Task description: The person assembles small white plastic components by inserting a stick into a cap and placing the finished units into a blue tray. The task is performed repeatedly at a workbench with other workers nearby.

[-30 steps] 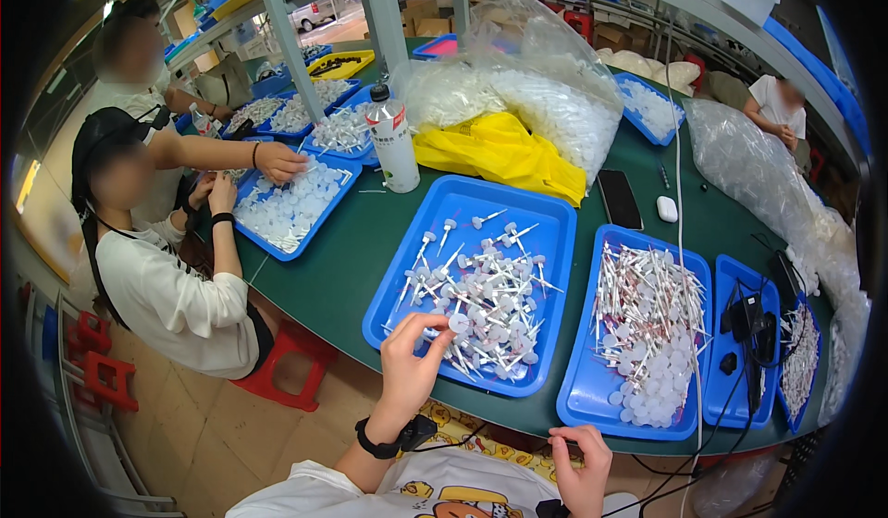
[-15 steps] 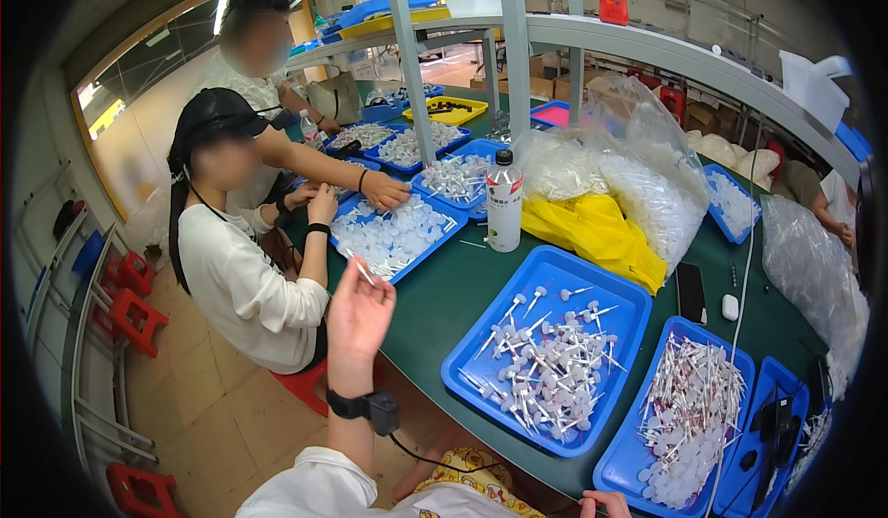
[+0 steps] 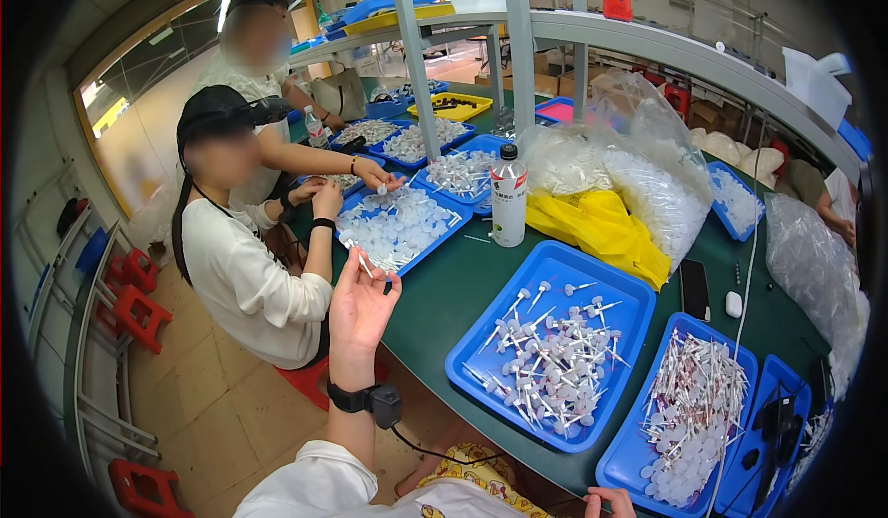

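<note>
My left hand (image 3: 363, 307) is raised palm up beside the table edge, a strapped black device at its wrist. Its fingertips pinch a small white stick (image 3: 365, 265). Low in view, only the curled fingers of my right hand (image 3: 609, 502) show at the table's near edge; what they hold, if anything, is hidden. Between my hands lies a blue tray (image 3: 467, 375) with many white sticks with round translucent heads (image 3: 560, 370). To its right, a second blue tray (image 3: 610, 474) holds a denser pile of similar pieces (image 3: 694, 398).
At left, a co-worker's hands (image 3: 324, 194) and another person's hand (image 3: 377, 176) are over a blue tray (image 3: 455, 231) of white discs. A bottle (image 3: 509, 199), yellow bag (image 3: 592, 231), clear bags (image 3: 652, 194), black phone (image 3: 694, 289) and white case (image 3: 733, 304) stand or lie on the green table.
My left hand has shifted slightly, its fingers more bunched around the stick. The standing person's hand has lifted a little from the disc tray, with a small white piece.
</note>
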A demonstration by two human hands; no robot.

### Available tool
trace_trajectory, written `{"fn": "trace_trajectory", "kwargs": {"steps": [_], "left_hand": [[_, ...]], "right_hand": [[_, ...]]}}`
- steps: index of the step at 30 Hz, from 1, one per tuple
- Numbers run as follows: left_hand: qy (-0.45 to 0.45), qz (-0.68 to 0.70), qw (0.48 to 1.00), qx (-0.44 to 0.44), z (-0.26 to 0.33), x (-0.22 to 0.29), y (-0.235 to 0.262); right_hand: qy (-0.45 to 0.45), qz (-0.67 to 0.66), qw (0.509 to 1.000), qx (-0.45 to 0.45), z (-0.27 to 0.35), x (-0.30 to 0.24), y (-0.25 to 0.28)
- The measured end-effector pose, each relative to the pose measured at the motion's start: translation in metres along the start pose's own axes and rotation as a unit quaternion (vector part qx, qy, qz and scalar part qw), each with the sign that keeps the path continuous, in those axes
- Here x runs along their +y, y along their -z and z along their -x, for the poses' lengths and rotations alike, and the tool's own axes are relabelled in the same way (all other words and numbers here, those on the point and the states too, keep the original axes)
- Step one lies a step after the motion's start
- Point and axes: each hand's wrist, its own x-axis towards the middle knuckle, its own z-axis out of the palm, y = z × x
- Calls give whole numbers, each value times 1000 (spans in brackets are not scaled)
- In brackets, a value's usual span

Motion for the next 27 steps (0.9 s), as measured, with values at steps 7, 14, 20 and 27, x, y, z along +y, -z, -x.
{"fn": "trace_trajectory", "kwargs": {"steps": [7, 14, 20, 27], "left_hand": [[7, -5, 1000, -5, -3, -6, 4], [14, -15, 1000, -21, -2, -7, 5], [18, -20, 1000, -16, -1, -8, 3], [21, -22, 999, -19, -3, -9, 6]], "right_hand": [[0, 4, 1000, 1, 0, 0, 0], [-1, 11, 1000, 2, 1, 1, 0], [0, -3, 1000, -8, 1, 1, 1], [-12, -18, 1000, -14, 1, 1, 1]]}}
